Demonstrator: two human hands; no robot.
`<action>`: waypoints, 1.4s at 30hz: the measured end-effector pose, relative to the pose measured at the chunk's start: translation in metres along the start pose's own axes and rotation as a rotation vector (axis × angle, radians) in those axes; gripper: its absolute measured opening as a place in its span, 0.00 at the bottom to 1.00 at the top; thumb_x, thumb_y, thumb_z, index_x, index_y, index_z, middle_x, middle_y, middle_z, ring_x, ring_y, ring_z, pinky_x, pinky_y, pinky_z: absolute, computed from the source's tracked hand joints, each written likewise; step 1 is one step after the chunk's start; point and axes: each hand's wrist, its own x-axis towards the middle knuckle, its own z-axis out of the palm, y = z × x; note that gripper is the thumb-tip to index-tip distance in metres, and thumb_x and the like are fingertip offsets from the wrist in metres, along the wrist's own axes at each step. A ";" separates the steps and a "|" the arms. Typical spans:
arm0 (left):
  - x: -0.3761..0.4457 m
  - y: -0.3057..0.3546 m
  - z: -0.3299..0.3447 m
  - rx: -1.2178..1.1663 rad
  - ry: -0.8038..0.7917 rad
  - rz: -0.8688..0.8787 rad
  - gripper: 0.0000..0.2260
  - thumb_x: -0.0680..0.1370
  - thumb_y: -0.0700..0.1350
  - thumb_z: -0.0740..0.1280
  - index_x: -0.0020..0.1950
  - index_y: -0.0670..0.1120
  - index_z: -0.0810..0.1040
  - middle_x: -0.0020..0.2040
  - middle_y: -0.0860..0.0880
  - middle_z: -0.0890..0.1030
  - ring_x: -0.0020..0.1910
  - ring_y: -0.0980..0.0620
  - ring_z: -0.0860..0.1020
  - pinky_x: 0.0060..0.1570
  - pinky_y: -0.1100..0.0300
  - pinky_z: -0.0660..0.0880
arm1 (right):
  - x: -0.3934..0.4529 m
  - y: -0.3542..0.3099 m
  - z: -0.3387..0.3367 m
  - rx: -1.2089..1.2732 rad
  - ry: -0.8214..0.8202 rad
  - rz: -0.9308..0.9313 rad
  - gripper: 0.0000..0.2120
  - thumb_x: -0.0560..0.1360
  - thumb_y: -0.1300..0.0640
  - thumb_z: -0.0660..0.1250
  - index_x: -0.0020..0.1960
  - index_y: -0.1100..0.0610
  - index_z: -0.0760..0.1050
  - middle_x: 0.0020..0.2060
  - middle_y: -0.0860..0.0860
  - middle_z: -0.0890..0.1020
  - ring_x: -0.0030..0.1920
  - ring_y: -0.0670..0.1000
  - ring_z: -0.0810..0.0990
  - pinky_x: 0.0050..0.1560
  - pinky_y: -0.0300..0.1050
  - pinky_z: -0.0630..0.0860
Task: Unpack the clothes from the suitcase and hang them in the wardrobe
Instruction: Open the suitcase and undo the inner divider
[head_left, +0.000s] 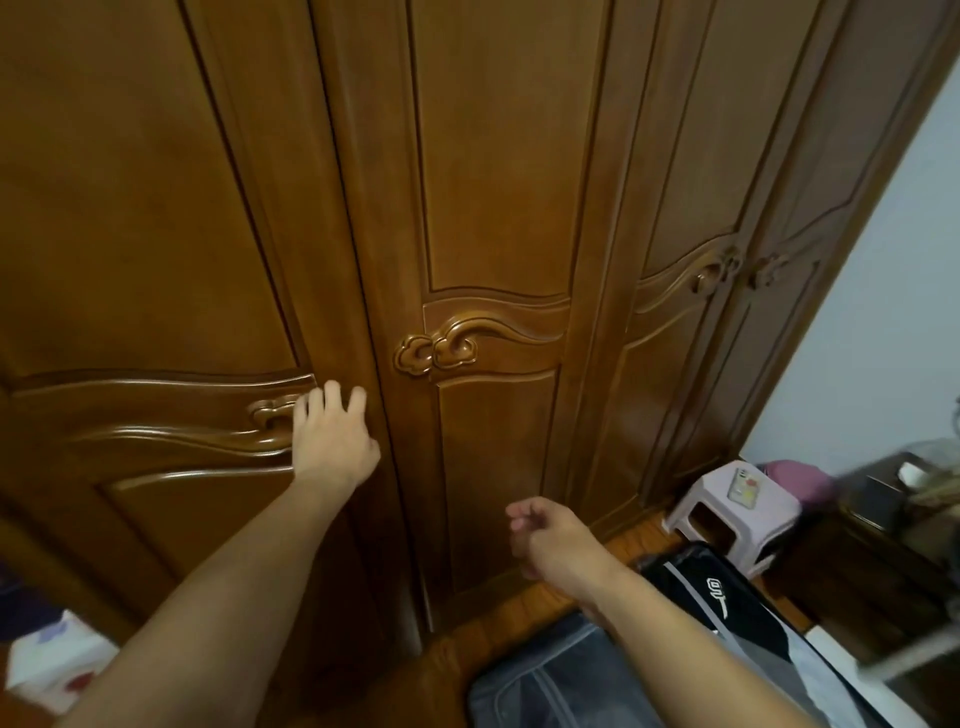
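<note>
**Wardrobe closed, suitcase at my feet: count of what I see**

Wardrobe: one, brown carved wood, filling most of my view. I count four door panels, all closed. Carved cloud-shaped handles: four visible, one on each door: one under my left hand, one on the next door, and a pair close together on the two far right doors and.

Suitcase: one, dark, lying open on the floor at lower right, in front of the wardrobe and below my right forearm. Clothes in it: one black garment with a white printed mark, and grey and white fabric beside it; I cannot count separate pieces.

Hands: two, both bare. Left hand: fingers spread and relaxed, laid against the left door at its carved handle, gripping nothing I can make out. Right hand: in the air before the second door's lower panel, fingers loosely curled, holding nothing, touching nothing.

Floor: wooden boards, reddish brown.

Stool: one, pale pink plastic, against the wardrobe's right end, just beyond the suitcase. On it: one flat phone-like item.

Behind the stool: one purple rounded object, unclear what. Dark furniture at far right, blurred.

Lower left corner: one white patterned box, blurred.

Wall: pale, right of the wardrobe.
</note>
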 end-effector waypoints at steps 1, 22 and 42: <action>-0.014 0.003 -0.003 -0.008 0.021 0.002 0.28 0.74 0.56 0.67 0.72 0.48 0.71 0.67 0.40 0.71 0.68 0.39 0.69 0.72 0.43 0.65 | -0.008 0.004 -0.004 -0.007 -0.012 -0.002 0.15 0.81 0.64 0.60 0.65 0.53 0.73 0.55 0.52 0.78 0.52 0.50 0.79 0.51 0.44 0.78; -0.385 -0.168 -0.130 -0.745 0.268 -0.663 0.22 0.83 0.48 0.63 0.76 0.54 0.64 0.68 0.55 0.76 0.65 0.51 0.77 0.61 0.56 0.75 | -0.115 -0.048 0.236 -0.215 -0.776 -0.296 0.34 0.78 0.76 0.52 0.76 0.48 0.64 0.71 0.46 0.71 0.59 0.46 0.77 0.46 0.35 0.78; -0.383 -0.162 -0.188 -0.548 -0.617 -0.983 0.20 0.82 0.59 0.63 0.56 0.42 0.75 0.42 0.45 0.83 0.33 0.51 0.84 0.33 0.60 0.79 | -0.083 -0.124 0.248 -0.235 -0.516 -0.337 0.25 0.80 0.70 0.53 0.71 0.51 0.70 0.67 0.51 0.73 0.55 0.49 0.78 0.56 0.49 0.80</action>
